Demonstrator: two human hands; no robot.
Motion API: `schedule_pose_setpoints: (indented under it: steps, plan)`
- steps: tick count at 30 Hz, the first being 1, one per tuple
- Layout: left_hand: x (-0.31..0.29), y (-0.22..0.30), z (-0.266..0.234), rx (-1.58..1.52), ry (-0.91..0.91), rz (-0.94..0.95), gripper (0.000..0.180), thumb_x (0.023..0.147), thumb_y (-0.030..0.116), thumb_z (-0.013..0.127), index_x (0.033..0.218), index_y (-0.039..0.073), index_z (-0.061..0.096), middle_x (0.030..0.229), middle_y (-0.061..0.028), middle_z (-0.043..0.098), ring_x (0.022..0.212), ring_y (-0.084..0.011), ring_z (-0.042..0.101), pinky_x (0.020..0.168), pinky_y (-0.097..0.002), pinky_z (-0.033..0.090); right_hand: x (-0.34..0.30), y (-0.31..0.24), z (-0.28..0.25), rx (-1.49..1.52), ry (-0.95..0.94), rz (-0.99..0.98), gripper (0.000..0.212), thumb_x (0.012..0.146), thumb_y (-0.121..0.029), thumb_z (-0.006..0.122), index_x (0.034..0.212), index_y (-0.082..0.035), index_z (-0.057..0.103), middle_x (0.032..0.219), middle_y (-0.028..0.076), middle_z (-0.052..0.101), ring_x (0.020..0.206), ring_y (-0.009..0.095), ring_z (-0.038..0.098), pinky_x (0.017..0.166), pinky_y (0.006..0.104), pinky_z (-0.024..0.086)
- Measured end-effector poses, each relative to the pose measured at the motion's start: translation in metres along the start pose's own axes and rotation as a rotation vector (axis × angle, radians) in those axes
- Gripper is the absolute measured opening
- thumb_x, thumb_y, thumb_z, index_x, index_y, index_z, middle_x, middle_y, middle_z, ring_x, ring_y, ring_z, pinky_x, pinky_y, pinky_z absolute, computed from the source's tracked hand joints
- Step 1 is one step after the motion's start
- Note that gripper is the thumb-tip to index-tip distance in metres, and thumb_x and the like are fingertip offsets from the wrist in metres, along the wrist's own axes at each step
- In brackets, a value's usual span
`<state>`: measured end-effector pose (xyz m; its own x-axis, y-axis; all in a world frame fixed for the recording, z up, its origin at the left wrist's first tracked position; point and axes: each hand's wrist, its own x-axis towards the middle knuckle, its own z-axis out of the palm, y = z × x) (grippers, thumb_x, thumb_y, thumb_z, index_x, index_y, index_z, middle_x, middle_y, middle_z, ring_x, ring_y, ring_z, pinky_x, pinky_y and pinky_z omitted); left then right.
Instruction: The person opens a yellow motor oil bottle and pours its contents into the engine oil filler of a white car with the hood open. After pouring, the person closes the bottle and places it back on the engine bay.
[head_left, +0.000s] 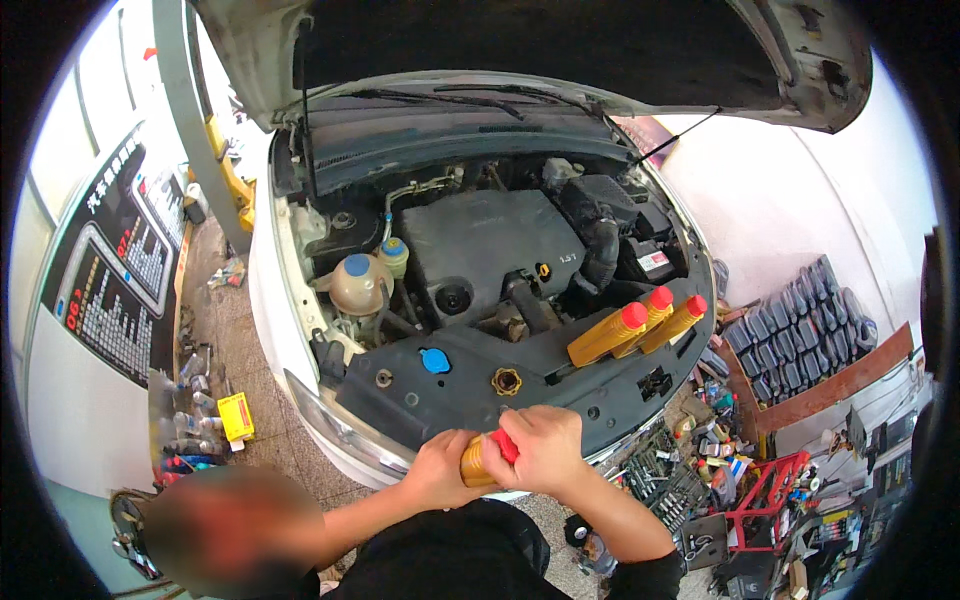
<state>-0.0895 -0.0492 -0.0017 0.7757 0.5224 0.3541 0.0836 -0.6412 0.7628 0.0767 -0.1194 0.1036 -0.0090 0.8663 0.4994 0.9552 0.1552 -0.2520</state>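
Observation:
An amber oil bottle [474, 466] with a red cap [505, 446] is held close to my body, at the car's front edge. My left hand [440, 468] wraps round the bottle's body. My right hand [546, 447] is closed over the red cap. Just beyond my hands, an oil filler cap [506, 381] lies on the black front panel [465, 405]. Three more amber oil bottles [606, 335] with red caps stand close together on the right of that panel. A dark round opening [453, 297] shows in the engine cover [490, 240].
The raised hood [540, 40] hangs over the engine bay on thin struts. A coolant tank [358, 287] and a blue washer cap [435, 361] are at left. At right lie tools [668, 480] and a red rack [765, 500]. A blurred patch [235, 530] covers the lower left.

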Motion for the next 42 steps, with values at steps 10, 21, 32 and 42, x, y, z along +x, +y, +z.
schedule_pose_setpoints:
  steps: [10,21,32,42]
  plan:
    - [0.045,-0.001,-0.023,-0.801,-1.007,0.412,0.068,0.068,0.03,0.097,0.122,0.005,0.065,0.121,-0.0123,0.071,0.116,-0.0302,0.066,0.099,-0.0381,0.05,0.032,-0.057,-0.063,0.379,-0.114,-0.795,0.035,0.079,-0.045,0.074,0.069,-0.016,0.057,0.065,-0.001,0.049,0.055,0.016,0.05,0.048,0.0291,0.037]
    - [-0.002,-0.043,-0.027,-0.7,-0.284,-0.229,0.079,0.066,0.017,0.099,0.132,0.002,0.058,0.121,-0.0061,0.067,0.114,-0.0153,0.062,0.104,-0.0334,0.047,-0.044,0.093,-0.01,0.412,0.033,0.571,0.035,0.09,-0.025,0.076,0.112,0.001,0.067,0.094,0.017,0.068,0.081,0.029,0.067,0.074,0.0372,0.053]
    - [-0.013,-0.053,-0.025,-0.619,-0.003,-0.445,0.077,0.07,0.012,0.095,0.134,0.0,0.054,0.124,-0.0072,0.066,0.116,-0.0148,0.061,0.106,-0.0338,0.047,-0.13,0.154,0.158,-0.099,-0.107,0.744,0.059,0.081,-0.034,0.082,0.125,-0.001,0.061,0.113,0.022,0.06,0.1,0.044,0.064,0.085,0.0481,0.056]
    - [0.016,-0.029,-0.039,-0.577,-0.343,0.117,0.075,0.068,0.017,0.095,0.133,0.005,0.058,0.126,-0.0142,0.063,0.118,-0.0316,0.061,0.104,-0.0405,0.046,-0.109,0.06,0.138,1.952,-0.591,1.142,0.066,0.106,-0.056,0.045,0.146,-0.003,0.05,0.141,0.011,0.059,0.127,0.023,0.058,0.114,0.0401,0.043]
